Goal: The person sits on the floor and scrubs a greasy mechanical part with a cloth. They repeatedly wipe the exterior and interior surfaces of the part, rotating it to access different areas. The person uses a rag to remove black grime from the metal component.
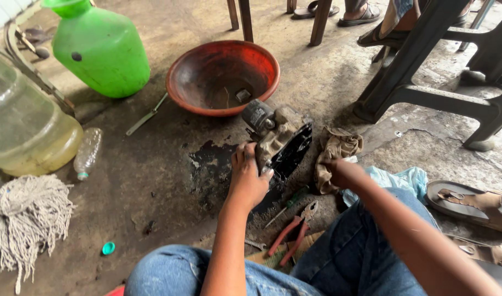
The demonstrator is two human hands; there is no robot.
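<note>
The person sits on the concrete floor (pixel 152 181) with an oily metal engine part (pixel 278 140) standing on a dark oil stain just ahead of the knees. The left hand (pixel 248 178) is clamped on the part's near side, steadying it. The right hand (pixel 341 172) is closed on a dirty brown rag (pixel 336 151) just beside the part. Judging by the wet black face of the part and the spilled oil, cleaning appears under way, with grime left to wipe.

Containers: 1 red-rimmed basin (pixel 223 77) behind the part holds dark residue and a small metal piece; 1 green jug (pixel 100 49), capped, contents not visible; 1 clear jug (pixel 26 131) holding yellowish liquid; 1 small plastic bottle (pixel 87 152) lying on its side.

Red-handled pliers (pixel 295 230) lie unused near the right knee.
</note>
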